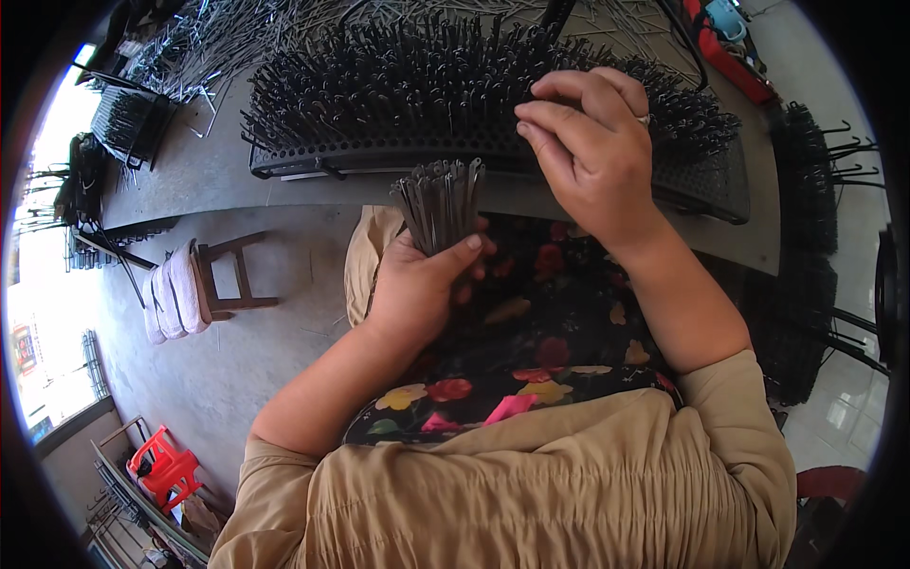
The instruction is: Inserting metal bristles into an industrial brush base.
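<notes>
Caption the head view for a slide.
Left hand grips a bundle of metal pins; right hand reaches over a pin-filled black tray.

A wooden stool with a white towel draped over it stands on the concrete floor at the left, and a red plastic stool sits near the lower left by a metal rack. Loose wire pieces lie heaped at the far upper left. A red object lies at the upper right.
</notes>
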Demonstrator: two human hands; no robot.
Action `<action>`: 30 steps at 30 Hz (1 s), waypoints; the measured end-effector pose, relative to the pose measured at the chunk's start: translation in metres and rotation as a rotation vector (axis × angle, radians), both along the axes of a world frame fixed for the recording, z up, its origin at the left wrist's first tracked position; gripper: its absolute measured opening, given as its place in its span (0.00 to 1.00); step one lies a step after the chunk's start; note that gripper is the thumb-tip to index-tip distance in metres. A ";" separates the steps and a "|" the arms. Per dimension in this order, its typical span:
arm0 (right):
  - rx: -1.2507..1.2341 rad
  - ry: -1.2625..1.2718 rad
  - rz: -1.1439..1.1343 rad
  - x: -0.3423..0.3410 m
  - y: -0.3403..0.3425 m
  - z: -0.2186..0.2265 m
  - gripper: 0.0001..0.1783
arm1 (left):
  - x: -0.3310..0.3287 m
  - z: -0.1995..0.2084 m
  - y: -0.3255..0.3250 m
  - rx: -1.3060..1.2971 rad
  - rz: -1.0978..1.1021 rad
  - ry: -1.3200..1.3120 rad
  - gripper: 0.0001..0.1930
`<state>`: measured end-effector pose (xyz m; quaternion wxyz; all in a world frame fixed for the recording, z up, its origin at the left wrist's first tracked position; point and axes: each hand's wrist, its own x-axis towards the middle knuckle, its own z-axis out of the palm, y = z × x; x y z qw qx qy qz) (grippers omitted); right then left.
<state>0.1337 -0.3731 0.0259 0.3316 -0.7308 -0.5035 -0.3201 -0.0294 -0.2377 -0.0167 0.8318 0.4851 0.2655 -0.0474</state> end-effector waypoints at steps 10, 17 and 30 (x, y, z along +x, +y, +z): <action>0.092 1.267 0.245 -0.042 -0.006 -0.021 0.13 | 0.002 0.007 -0.001 0.030 -0.081 -0.051 0.07; 0.086 1.214 0.253 -0.043 -0.007 -0.019 0.11 | 0.001 0.009 0.002 -0.006 -0.087 0.011 0.07; 0.098 1.639 0.232 -0.046 -0.006 -0.018 0.10 | 0.002 0.009 0.005 -0.013 -0.090 -0.012 0.09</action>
